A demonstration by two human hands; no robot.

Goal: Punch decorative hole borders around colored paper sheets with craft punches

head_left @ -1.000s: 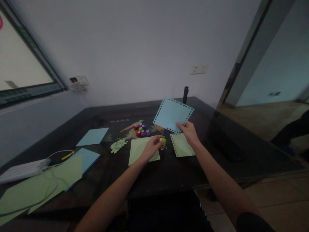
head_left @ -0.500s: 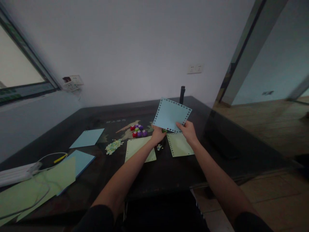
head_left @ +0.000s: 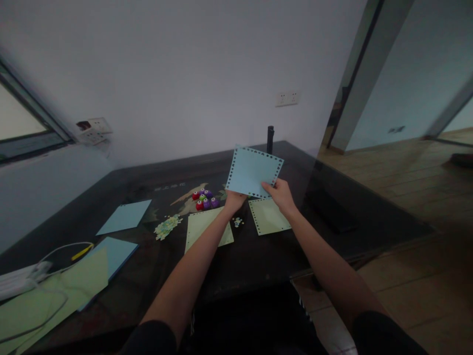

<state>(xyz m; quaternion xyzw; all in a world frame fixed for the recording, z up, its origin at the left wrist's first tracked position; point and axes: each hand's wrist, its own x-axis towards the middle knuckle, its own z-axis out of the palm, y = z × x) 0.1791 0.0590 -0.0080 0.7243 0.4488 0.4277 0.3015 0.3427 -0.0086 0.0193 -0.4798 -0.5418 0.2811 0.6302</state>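
A square sheet of light blue paper [head_left: 253, 171], with small shapes punched along its edges, is raised above the table. My right hand [head_left: 281, 195] pinches it at the lower right corner, thumb on the front. At its lower left edge is my left hand [head_left: 234, 199], closed, its fingers mostly hidden behind the sheet; a green craft punch showed in it a moment earlier. Below lie two pale green sheets with punched edges, the left one [head_left: 203, 227] under my left forearm and the right one [head_left: 268, 219] by my right wrist. Small paper cut-outs [head_left: 238, 222] lie between them.
Several red, purple and green craft punches [head_left: 205, 198] stand left of my hands, near a pile of paper cut-outs [head_left: 167, 227]. Blue sheets [head_left: 125, 217], green sheets [head_left: 74, 276], a yellow pen [head_left: 82, 252] and a white cable lie at the left. A black upright object [head_left: 270, 139] stands at the back.
The view has shifted to the right. The blue sheet stays raised in my hands, and the green punch at my left hand is now hidden behind it.
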